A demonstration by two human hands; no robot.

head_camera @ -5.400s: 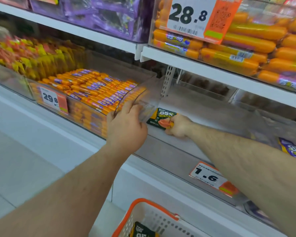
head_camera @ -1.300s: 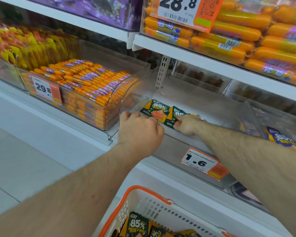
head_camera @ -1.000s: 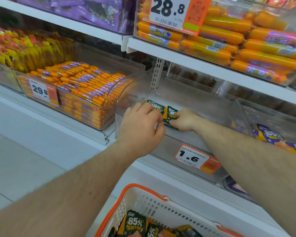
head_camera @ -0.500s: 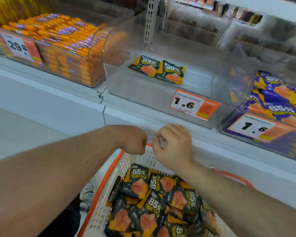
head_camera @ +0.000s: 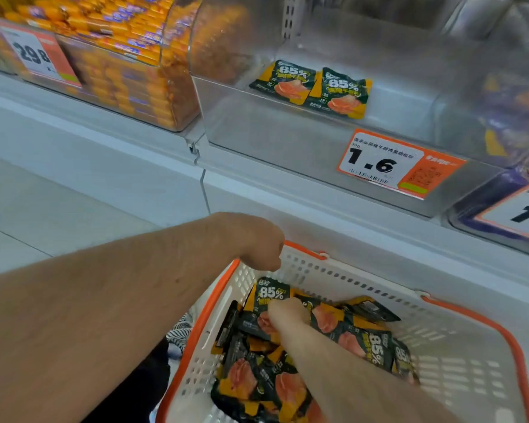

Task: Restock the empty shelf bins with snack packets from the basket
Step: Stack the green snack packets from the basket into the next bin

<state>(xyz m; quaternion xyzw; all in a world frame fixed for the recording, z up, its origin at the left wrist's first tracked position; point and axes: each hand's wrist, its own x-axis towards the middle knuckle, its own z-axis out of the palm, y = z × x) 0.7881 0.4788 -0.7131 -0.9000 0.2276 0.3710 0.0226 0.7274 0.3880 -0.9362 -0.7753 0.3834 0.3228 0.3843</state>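
Observation:
A white basket with an orange rim (head_camera: 458, 303) sits below the shelf, holding several dark green and orange snack packets (head_camera: 364, 343) marked 85%. My right hand (head_camera: 287, 312) is down in the basket, its fingers curled on the top packet (head_camera: 271, 296). My left hand (head_camera: 257, 239) hangs bent over the basket's far left corner; its fingers are hidden. Above, a clear shelf bin (head_camera: 272, 129) holds two of the same packets (head_camera: 287, 83) (head_camera: 342, 93) lying side by side near its front left.
A 1.6 price tag (head_camera: 391, 163) is stuck to the bin's front. A clear bin of orange sausage sticks (head_camera: 119, 56) stands to the left, and a bin with purple packets (head_camera: 516, 209) to the right. Pale floor (head_camera: 43, 193) lies at left.
Both hands left the shelf bin, where two packets now lie, and dropped to the basket. Over the last half second my right hand went down onto a packet and the view tilted downward.

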